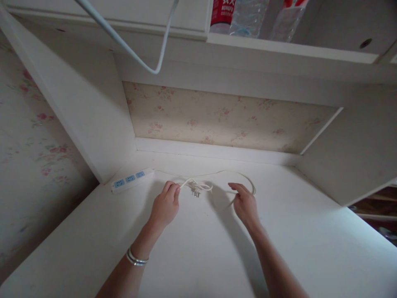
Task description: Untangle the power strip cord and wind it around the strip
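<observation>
My left hand (166,203) is closed in a pinch on the white power cord (203,187), just left of its bundled coils. The three-pin plug (196,193) lies at the front of that bundle, prongs toward me. To the right, my right hand (245,205) hovers low with its fingers stretched out to the left. A loop of the cord curves round behind this hand, and a short length shows past its fingers; whether they touch it is hard to see. At the left, a white power strip (132,180) with blue socket faces rests on the desk, joined to the cord.
The white desk (198,256) has side panels and a papered back wall (223,120). Overhead, a shelf (291,49) holds plastic bottles (248,16). A pale bent rod or cable (155,68) hangs down in front of the cabinet at upper left.
</observation>
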Motion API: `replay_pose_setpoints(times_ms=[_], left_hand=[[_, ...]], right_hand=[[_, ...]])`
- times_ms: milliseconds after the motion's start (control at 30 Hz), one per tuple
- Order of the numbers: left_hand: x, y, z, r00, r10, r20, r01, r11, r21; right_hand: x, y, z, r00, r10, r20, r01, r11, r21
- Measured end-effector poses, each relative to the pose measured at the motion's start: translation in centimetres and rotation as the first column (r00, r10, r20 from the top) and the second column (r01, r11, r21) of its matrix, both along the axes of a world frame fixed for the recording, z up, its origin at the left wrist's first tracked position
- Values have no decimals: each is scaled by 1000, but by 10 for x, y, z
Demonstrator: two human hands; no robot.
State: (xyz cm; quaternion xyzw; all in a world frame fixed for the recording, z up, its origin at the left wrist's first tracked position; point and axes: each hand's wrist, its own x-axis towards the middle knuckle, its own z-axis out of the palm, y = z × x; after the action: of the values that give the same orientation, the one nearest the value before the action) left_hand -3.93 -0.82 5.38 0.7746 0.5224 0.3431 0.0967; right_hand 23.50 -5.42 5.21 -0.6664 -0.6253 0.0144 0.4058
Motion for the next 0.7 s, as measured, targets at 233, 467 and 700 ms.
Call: replay_pose_setpoints(times_ms=[233,467,700], left_hand=[[0,-1,-2,998,62,-6,-62,997,38],[-4,3,-3,995,95,-43,-86,980,180],[-5,4,-5,973,138,-183,-87,961,263]], right_hand=[[-70,12,-5,988,133,76,-126,988,-94],[-65,20,-27,954,97,283,-55,987,-150],[-63,23,-29,954,126,271,-82,982,-170]])
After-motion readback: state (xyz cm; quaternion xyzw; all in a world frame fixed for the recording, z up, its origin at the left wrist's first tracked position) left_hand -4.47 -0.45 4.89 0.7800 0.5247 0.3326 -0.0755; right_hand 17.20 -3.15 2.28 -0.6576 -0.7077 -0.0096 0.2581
